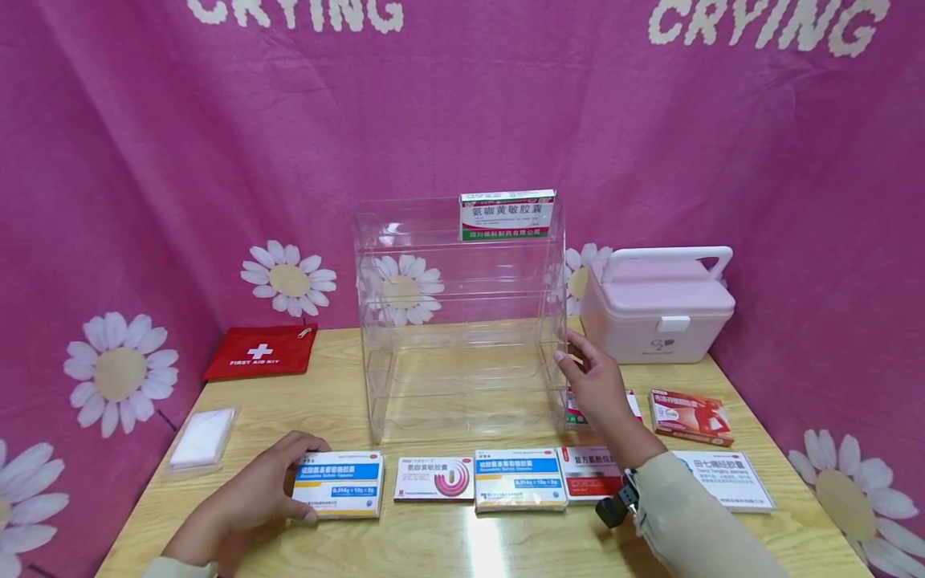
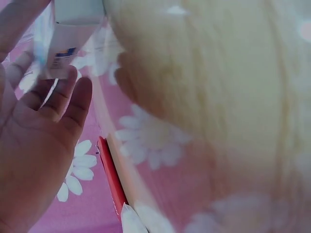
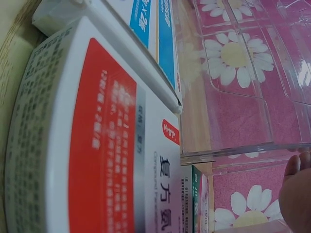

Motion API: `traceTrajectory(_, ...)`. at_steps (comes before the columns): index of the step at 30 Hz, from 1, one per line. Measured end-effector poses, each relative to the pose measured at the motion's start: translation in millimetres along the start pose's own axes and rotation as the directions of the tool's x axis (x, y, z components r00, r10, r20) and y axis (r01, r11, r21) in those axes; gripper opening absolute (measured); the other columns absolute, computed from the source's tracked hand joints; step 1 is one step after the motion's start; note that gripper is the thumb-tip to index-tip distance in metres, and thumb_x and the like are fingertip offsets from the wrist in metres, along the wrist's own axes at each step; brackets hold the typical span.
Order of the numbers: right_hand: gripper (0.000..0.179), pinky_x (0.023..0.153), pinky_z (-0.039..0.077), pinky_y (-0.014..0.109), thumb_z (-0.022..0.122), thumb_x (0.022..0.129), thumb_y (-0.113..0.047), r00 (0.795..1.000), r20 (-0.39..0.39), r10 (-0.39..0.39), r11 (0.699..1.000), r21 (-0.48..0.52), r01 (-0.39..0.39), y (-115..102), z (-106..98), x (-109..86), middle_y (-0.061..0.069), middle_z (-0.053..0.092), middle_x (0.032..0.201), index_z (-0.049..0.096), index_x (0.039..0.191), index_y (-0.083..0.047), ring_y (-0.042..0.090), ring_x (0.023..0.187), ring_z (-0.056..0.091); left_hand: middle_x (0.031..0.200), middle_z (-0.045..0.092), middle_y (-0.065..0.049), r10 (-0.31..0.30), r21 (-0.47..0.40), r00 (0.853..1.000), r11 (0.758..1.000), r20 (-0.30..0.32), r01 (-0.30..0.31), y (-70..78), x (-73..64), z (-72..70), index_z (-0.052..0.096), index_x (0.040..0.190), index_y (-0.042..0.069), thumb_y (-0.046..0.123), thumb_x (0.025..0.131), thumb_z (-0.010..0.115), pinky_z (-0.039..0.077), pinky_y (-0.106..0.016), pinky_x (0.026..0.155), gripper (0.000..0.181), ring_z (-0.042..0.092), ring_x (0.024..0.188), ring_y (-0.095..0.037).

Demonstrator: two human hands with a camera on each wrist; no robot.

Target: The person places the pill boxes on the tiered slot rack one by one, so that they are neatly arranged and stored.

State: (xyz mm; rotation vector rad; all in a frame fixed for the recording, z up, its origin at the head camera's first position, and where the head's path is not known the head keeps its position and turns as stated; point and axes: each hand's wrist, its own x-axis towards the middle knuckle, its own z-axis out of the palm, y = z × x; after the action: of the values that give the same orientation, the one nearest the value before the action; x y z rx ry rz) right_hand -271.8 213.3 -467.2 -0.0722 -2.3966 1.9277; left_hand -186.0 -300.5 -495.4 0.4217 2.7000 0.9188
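At the left of the row, my left hand [image 1: 270,490] grips a blue, white and yellow medicine box [image 1: 347,484], fingers at its top edge and thumb at the bottom. The left wrist view shows the end of this box [image 2: 65,53] by the fingers. My right hand [image 1: 594,377] holds the right side edge of a clear stepped display rack [image 1: 462,405], thumb at the front and fingers outside. Part of this hand [image 3: 297,187] shows beside the rack [image 3: 238,121] in the right wrist view. A white, red and green medicine box [image 1: 507,217] stands on the rack's top tier, at the right.
More boxes line the table's front: a pink-arc box [image 1: 433,479], another blue-white box [image 1: 520,480], a red-white box [image 1: 592,474] and a white box [image 1: 730,482]. Behind lie a red box [image 1: 691,416], a pink case [image 1: 658,321], a red first-aid pouch [image 1: 260,353] and a white packet [image 1: 202,437].
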Motion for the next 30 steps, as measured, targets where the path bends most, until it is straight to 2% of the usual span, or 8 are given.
traceTrajectory(3,0.056,0.130,0.042,0.049,0.061,0.114,-0.028,1.000,-0.003,0.008,1.000,-0.008,-0.008,0.4,-0.2,0.3,0.006,0.046,0.171,0.046,0.167,-0.026,0.030,0.157,0.045,0.133,0.060,0.002,0.018,-0.035,1.000,0.999,0.000,-0.018,-1.2,-2.2,0.3,0.060,0.134,0.025,0.034,0.069,0.105,0.051,-0.016,0.101,0.079,0.058,0.120,-0.024)
traceTrajectory(5,0.056,0.129,0.042,0.049,0.061,0.114,-0.028,1.000,-0.004,0.012,1.000,-0.015,-0.012,0.5,-0.2,0.7,0.006,0.046,0.171,0.046,0.167,-0.027,0.030,0.157,0.044,0.132,0.061,-0.004,0.051,-0.087,0.999,0.995,0.002,-0.051,-4.2,-3.5,0.7,0.058,0.134,0.020,0.028,0.071,0.104,0.056,-0.018,0.099,0.078,0.061,0.118,-0.027)
traceTrajectory(10,0.056,0.130,0.042,0.049,0.062,0.113,-0.028,1.000,-0.004,0.010,1.000,-0.005,-0.010,-0.5,-0.3,0.6,0.006,0.046,0.170,0.046,0.167,-0.027,0.030,0.157,0.045,0.127,0.066,-0.011,0.063,-0.206,0.998,0.977,0.010,-0.060,-8.8,-5.9,-6.4,0.057,0.134,0.013,0.009,0.081,0.096,0.064,-0.023,0.094,0.066,0.067,0.116,-0.031)
traceTrajectory(12,0.056,0.130,0.042,0.049,0.062,0.113,-0.028,1.000,-0.003,0.003,1.000,0.002,-0.003,-0.3,-0.3,0.4,0.007,0.047,0.170,0.046,0.167,-0.026,0.029,0.156,0.046,0.125,0.068,-0.008,0.050,-0.208,0.999,0.977,0.003,-0.048,-9.3,-7.5,-10.9,0.059,0.133,0.014,0.006,0.086,0.091,0.062,-0.020,0.094,0.058,0.068,0.116,-0.027)
traceTrajectory(17,0.056,0.129,0.043,0.048,0.062,0.113,-0.029,1.000,-0.003,-0.003,1.000,-0.006,0.003,2.0,0.4,-0.1,0.007,0.048,0.169,0.046,0.167,-0.026,0.029,0.155,0.046,0.123,0.072,-0.008,0.074,-0.209,0.997,0.975,-0.036,-0.079,-11.7,-13.4,-16.3,0.065,0.132,0.011,0.004,0.096,0.081,0.060,-0.016,0.091,0.041,0.071,0.109,-0.012)
traceTrajectory(26,0.055,0.129,0.043,0.048,0.062,0.114,-0.027,1.000,-0.012,0.009,1.000,-0.009,-0.009,2.0,1.4,0.6,0.009,0.048,0.168,0.047,0.167,-0.025,0.030,0.156,0.046,0.134,0.071,-0.021,0.052,-0.292,0.996,0.954,-0.077,-0.073,-11.3,-22.3,-23.7,0.070,0.134,0.002,0.000,0.102,0.072,0.060,-0.015,0.090,0.033,0.069,0.106,-0.003)
traceTrajectory(28,0.055,0.129,0.043,0.048,0.062,0.114,-0.027,1.000,-0.015,0.018,1.000,-0.012,-0.018,1.5,1.4,1.1,0.008,0.048,0.169,0.047,0.167,-0.026,0.031,0.157,0.046,0.133,0.071,-0.020,0.075,-0.298,0.992,0.949,-0.099,-0.101,-10.4,-23.5,-26.7,0.070,0.135,0.001,0.001,0.102,0.073,0.061,-0.016,0.089,0.034,0.069,0.105,-0.001)
traceTrajectory(30,0.055,0.129,0.043,0.049,0.062,0.114,-0.027,1.000,-0.018,0.016,1.000,-0.012,-0.016,1.3,1.2,1.0,0.008,0.048,0.170,0.047,0.166,-0.026,0.031,0.157,0.046,0.129,0.074,-0.013,0.105,-0.310,0.986,0.940,-0.131,-0.141,-7.9,-24.2,-29.4,0.070,0.135,-0.001,0.002,0.101,0.074,0.063,-0.017,0.086,0.034,0.070,0.102,0.001)
